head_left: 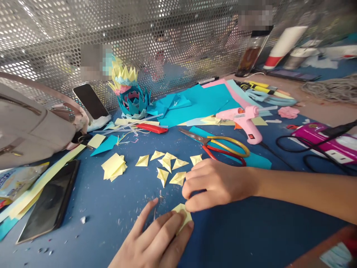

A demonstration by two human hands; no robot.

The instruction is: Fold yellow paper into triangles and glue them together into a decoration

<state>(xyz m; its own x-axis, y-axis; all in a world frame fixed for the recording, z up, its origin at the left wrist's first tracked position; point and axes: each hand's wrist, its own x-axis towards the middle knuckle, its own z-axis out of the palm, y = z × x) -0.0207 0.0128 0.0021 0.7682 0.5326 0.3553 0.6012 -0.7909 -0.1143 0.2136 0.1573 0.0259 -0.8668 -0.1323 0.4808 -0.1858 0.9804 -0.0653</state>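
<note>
A small piece of yellow paper [182, 214] lies on the blue table at the front. My left hand [158, 238] holds it down with fingertips and thumb, while one finger stretches away to the left. Curled fingers of my right hand [213, 186] meet the paper's upper right edge; the exact pinch is hidden. Just beyond my hands, several folded yellow paper pieces [166, 163] are scattered, one partly behind my right knuckles. A stack of yellow paper squares [114, 166] sits to their left.
Scissors [223, 145], a pink glue gun [242, 119] and a red cutter [152, 128] lie beyond. Behind stand a folded-paper model [134, 100] and a perforated metal panel [178, 44]. Phones [51, 201] and a bag [30, 123] are left; a purple power strip [326, 141] is right.
</note>
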